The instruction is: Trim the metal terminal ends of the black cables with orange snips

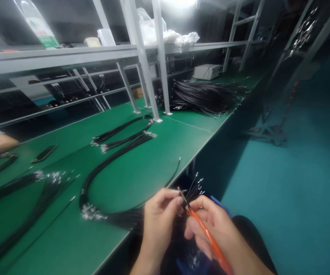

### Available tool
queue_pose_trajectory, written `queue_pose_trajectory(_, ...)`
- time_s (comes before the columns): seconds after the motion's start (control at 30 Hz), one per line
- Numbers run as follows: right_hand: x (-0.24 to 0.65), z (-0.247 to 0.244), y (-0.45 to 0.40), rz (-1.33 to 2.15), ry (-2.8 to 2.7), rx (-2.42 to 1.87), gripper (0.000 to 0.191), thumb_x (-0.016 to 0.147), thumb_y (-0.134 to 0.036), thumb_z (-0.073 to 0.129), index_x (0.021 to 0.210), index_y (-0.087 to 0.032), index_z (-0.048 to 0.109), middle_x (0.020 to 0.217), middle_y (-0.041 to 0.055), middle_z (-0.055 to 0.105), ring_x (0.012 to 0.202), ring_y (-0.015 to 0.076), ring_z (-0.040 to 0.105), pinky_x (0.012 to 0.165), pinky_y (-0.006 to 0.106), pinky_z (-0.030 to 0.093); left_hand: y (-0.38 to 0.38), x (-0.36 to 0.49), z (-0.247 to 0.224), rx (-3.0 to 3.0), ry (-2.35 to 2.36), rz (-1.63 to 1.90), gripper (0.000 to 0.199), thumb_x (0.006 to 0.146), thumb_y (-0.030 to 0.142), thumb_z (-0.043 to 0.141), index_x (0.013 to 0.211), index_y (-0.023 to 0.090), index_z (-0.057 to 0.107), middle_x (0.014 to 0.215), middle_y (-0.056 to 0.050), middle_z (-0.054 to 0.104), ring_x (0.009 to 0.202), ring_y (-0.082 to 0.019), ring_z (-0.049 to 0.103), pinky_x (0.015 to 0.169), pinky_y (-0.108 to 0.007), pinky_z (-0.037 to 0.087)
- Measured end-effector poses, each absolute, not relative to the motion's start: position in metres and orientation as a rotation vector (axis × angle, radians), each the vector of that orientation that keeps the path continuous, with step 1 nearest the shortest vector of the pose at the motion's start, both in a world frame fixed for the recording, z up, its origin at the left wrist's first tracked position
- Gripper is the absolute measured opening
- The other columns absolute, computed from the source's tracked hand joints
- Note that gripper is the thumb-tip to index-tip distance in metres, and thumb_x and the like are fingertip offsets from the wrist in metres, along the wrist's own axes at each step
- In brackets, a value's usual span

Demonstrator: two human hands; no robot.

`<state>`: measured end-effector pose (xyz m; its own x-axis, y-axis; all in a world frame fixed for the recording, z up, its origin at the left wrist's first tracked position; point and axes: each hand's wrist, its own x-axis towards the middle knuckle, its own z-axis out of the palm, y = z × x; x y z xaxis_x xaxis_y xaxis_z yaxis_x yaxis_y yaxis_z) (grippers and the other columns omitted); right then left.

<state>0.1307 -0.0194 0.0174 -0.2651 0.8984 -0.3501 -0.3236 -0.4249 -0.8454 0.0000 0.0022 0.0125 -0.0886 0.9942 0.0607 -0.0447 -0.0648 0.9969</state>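
Note:
In the head view, my left hand (159,215) pinches the end of a thin black cable between thumb and forefinger, just past the table's edge. My right hand (218,225) is closed around orange-handled pliers (215,246). Their dark metal jaws reach the tip that my left fingers hold; whether they grip it I cannot tell. Behind both hands, several loose cable ends (198,185) with silvery tips hang off the edge. A bent black cable bundle (88,181), bound with a whitish band near my left wrist, runs across the green table (153,168).
Other cable bundles (15,187) lie at the left, near a dark phone-like object (44,153). A large cable pile (202,97) sits farther back. White posts (161,57) carry a shelf (67,57). Another person's arm (1,141) rests at the far left.

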Motion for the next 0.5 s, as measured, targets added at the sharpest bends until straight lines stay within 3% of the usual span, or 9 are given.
queue_pose_trajectory(0.2,0.125,0.006,-0.018,1.690,-0.802,-1.163,0.026,0.065,-0.033,0.074,0.075,-0.018,0.055,0.051,-0.0019,0.063,0.025,0.0021,0.034,0.027,0.015,0.016,0.003,0.002,0.014,1.203,1.243,1.323,0.001,0.075,0.019,0.069,0.074,0.017,0.069,0.069,0.001,0.066,0.057,-0.009,0.057,0.054,-0.017,0.047)
queue_pose_trajectory(0.5,0.130,0.011,-0.016,1.769,-0.834,-1.210,0.033,0.067,-0.041,0.072,0.078,-0.019,0.050,0.051,-0.0039,0.061,0.022,0.0041,0.038,0.024,0.013,0.022,0.005,0.004,0.015,1.182,1.239,1.304,0.002,0.073,0.017,0.070,0.072,0.017,0.068,0.064,0.002,0.066,0.055,-0.008,0.057,0.053,-0.016,0.046)
